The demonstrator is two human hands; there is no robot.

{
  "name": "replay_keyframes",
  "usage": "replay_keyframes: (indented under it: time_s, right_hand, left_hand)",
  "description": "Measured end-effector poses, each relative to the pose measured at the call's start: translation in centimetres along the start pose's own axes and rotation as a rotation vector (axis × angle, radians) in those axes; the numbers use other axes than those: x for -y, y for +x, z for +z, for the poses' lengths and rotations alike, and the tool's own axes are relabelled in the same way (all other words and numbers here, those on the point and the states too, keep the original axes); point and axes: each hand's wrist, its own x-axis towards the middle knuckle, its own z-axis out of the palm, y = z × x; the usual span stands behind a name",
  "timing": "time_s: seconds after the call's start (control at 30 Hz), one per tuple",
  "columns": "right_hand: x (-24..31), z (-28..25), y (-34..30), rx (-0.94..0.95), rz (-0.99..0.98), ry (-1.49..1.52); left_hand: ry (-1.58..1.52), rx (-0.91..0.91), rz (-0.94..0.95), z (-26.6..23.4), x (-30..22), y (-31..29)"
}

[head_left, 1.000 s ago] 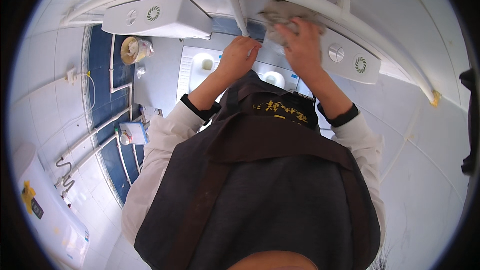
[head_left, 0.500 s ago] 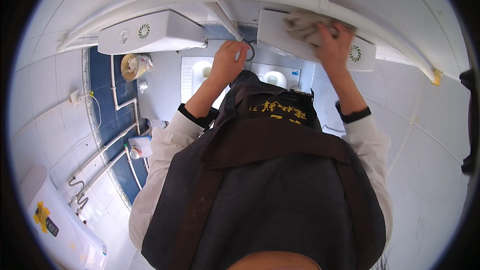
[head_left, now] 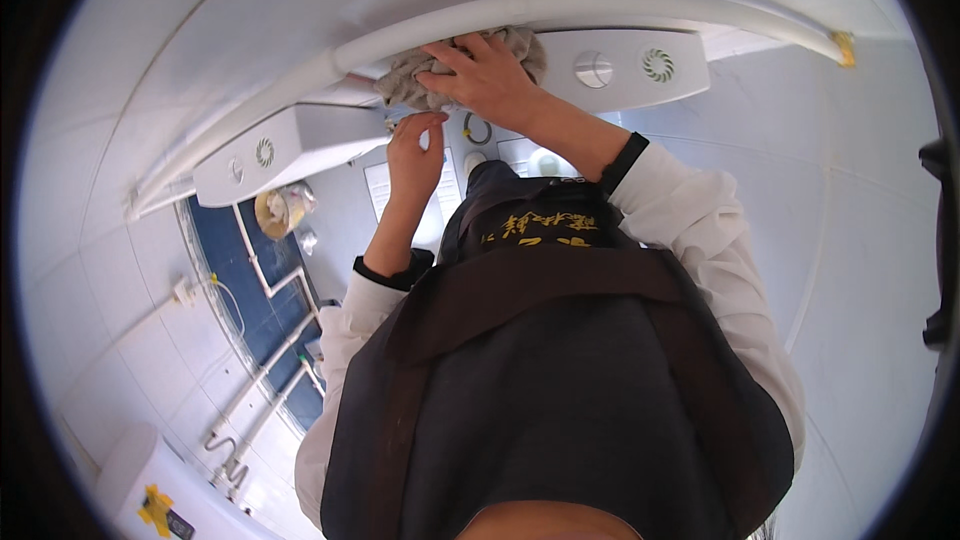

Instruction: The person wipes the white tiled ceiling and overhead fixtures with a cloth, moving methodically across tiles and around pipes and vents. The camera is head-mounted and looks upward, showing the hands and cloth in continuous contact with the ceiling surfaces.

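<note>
The right hand (head_left: 490,80) lies flat on a grey cloth (head_left: 420,80), fingers spread over it, pressing the cloth against the white rail (head_left: 600,8) that curves across the top of the view. The cloth is bunched, showing to the left of the hand and behind it, just under the rail and at the left end of the right white box (head_left: 640,68). The left hand (head_left: 415,145) is raised just below the cloth, fingers curled loosely together, their tips near the cloth's lower edge; whether they touch it cannot be told, and nothing is seen in its grip. A second white box (head_left: 280,152) sits below the rail, to the left of the cloth. White pipes (head_left: 265,275) run over a blue wall panel (head_left: 250,310) well below and left of the rail. A dark apron (head_left: 560,390) fills the lower middle of the view.
</note>
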Motion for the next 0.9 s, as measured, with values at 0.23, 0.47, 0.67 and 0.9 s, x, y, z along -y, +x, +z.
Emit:
replay_keyframes:
  time_s: [0.23,0.47,0.67,0.9]
  right_hand:
    - [-7.9,-9.6,-8.6,-0.082,0.342,-0.264]
    - [-8.3,-10.9,-11.0,-0.210,0.511,-0.328]
    - [-7.2,-8.4,-8.5,-0.256,0.321,-0.120]
    - [-12.5,-14.5,-14.3,-0.274,0.781,-0.203]
  left_hand:
    - [-0.052,0.083,-0.014,1.0,-2.1,1.2]
    - [-0.127,0.163,0.140,4.3,-5.9,3.8]
    - [-0.100,0.212,0.248,6.4,-8.7,5.8]
    - [-0.120,0.250,0.344,9.7,-11.0,6.9]
